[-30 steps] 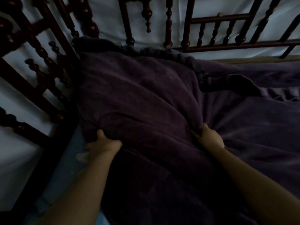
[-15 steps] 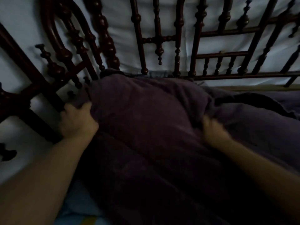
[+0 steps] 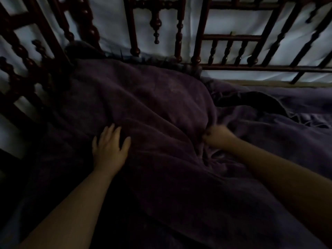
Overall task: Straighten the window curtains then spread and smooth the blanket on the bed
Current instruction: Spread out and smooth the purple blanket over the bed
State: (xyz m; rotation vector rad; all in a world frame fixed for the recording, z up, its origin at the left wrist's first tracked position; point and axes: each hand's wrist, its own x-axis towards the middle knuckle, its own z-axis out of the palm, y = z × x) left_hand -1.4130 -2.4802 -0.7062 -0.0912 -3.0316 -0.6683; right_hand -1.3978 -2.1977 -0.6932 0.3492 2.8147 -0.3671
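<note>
Pressing flat with fingers spread, the left hand (image 3: pixel 109 146) lies on the dark purple blanket (image 3: pixel 161 108), which is heaped into the corner of the wooden bed frame (image 3: pixel 197 42). The mound rises from that hand toward one o'clock. At three o'clock, the right hand (image 3: pixel 216 136) pinches a bunched fold, with creases fanning toward six o'clock. That fold, nearer the right hand, probably needs pulling out toward four o'clock. No writing or brand shows.
</note>
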